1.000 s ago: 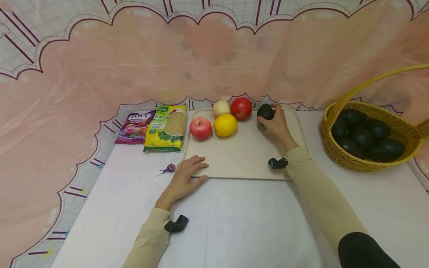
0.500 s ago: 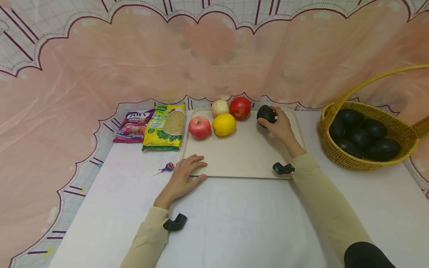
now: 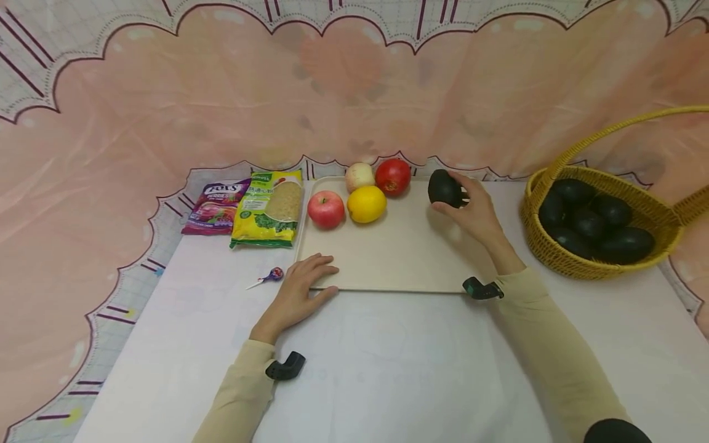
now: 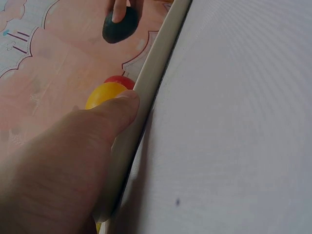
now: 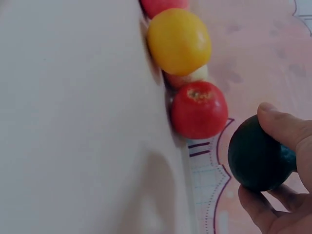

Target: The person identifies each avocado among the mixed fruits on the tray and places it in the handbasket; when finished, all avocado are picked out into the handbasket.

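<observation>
My right hand [image 3: 480, 212] grips a dark avocado [image 3: 444, 189] between thumb and fingers, held above the right part of the beige tray [image 3: 401, 261]. In the right wrist view the avocado [image 5: 254, 155] is apart from the fruit. My left hand [image 3: 301, 286] rests with spread fingers on the tray's front left corner. On the tray's back left part sit a pink-red apple [image 3: 325, 210], a yellow lemon [image 3: 367, 204], a pale round fruit [image 3: 360, 178] and a red pomegranate [image 3: 393, 177]. The left wrist view shows the left thumb [image 4: 119, 109] along the tray's rim.
At right stands a yellow wicker basket [image 3: 565, 266] with a tall handle, holding several dark avocados [image 3: 589, 223]. Left of the tray lie a purple candy bag [image 3: 213, 209] and a yellow-green food packet [image 3: 268, 209]. A lollipop [image 3: 272, 275] lies beside the left hand.
The right hand has lifted the avocado off the tray and drawn it slightly to the right. The left hand has stayed on the tray corner. The head view has shifted slightly.
</observation>
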Demonstrator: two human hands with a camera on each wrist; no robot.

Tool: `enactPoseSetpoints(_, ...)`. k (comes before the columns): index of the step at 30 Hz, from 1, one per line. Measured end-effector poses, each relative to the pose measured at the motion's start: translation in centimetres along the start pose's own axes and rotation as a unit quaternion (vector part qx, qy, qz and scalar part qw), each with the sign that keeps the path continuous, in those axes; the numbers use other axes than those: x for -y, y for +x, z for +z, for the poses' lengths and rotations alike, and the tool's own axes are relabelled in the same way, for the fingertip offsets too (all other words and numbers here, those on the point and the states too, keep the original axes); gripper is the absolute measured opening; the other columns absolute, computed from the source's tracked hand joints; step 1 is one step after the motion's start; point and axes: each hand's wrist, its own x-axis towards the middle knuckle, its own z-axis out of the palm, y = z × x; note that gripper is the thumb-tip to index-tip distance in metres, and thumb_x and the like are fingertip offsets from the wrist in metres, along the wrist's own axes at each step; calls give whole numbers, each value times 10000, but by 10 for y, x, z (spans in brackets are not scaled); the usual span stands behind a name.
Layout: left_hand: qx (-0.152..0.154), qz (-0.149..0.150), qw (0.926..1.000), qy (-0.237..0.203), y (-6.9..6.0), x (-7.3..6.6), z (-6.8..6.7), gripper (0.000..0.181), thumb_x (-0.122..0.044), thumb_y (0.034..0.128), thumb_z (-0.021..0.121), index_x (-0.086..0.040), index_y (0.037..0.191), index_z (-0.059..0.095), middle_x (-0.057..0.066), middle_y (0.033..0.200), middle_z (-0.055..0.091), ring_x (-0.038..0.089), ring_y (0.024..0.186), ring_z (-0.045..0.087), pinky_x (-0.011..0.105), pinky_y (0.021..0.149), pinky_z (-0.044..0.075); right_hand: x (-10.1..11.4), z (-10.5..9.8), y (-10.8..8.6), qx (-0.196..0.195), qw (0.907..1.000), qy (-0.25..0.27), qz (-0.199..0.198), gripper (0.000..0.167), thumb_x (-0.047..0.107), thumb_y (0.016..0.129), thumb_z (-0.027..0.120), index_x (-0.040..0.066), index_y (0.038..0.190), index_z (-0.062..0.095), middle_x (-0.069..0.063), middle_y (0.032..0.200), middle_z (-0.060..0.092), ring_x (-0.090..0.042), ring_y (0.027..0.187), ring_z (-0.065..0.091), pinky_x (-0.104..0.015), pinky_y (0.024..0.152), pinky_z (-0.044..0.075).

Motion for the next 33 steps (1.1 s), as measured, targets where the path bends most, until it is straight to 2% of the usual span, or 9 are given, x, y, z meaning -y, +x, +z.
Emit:
enactPoseSetpoints(10, -19, 15, 10000, 41, 0, 3, 1, 376, -374, 882, 645, -221, 1223, 602, -5, 1407, 489, 234, 1396, 316, 528, 1122, 190, 1, -17, -16, -485, 9984, 128, -244, 719, 221, 752, 800, 185, 1383, 459, -122, 1274, 502, -210, 1119, 485, -314, 853, 437)
enactPoseSetpoints(16, 24, -43, 10000, -6, 0, 1, 1, 371, -369, 885, 642, -222, 1223, 601, -13, 1410, 483, 219, 1400, 309, 508, 1132, 181, 2, -25, -26, -489, 9982, 23, -351, 715, 217, 747, 798, 200, 1377, 461, -114, 1262, 495, -197, 1113, 474, -363, 865, 440)
enactPoseSetpoints(20, 27, -42, 10000, -25, 0, 1, 0, 371, -364, 887, 641, -219, 1226, 598, -12, 1412, 479, 227, 1400, 308, 513, 1134, 176, 3, -30, -32, -388, 9988, 70, -273, 746, 247, 746, 802, 176, 1389, 431, -110, 1283, 490, -214, 1138, 478, -389, 896, 428)
enactPoseSetpoints(24, 29, -57, 10000, -39, 0, 1, 0, 371, -358, 887, 644, -220, 1228, 598, -17, 1413, 479, 218, 1399, 308, 501, 1137, 173, 2, -37, -38, -182, 9995, 211, -154, 749, 253, 767, 786, 145, 1399, 400, -108, 1327, 476, -230, 1178, 465, -362, 930, 407)
enactPoseSetpoints(30, 50, -70, 10000, -27, 0, 2, 2, 374, -366, 888, 640, -224, 1230, 596, -16, 1416, 477, 220, 1402, 304, 506, 1136, 172, -3, -48, -49, 222, 9997, 86, 23, 723, 263, 804, 750, 188, 1424, 385, -93, 1400, 443, -255, 1200, 468, -342, 941, 416)
enactPoseSetpoints(33, 49, -73, 10000, -25, 1, 3, 2, 374, -360, 886, 643, -222, 1231, 595, -16, 1418, 475, 219, 1404, 301, 507, 1138, 172, -6, -54, -54, 369, 9993, 27, -48, 707, 241, 813, 741, 212, 1426, 391, -92, 1400, 429, -281, 1229, 455, -342, 951, 410)
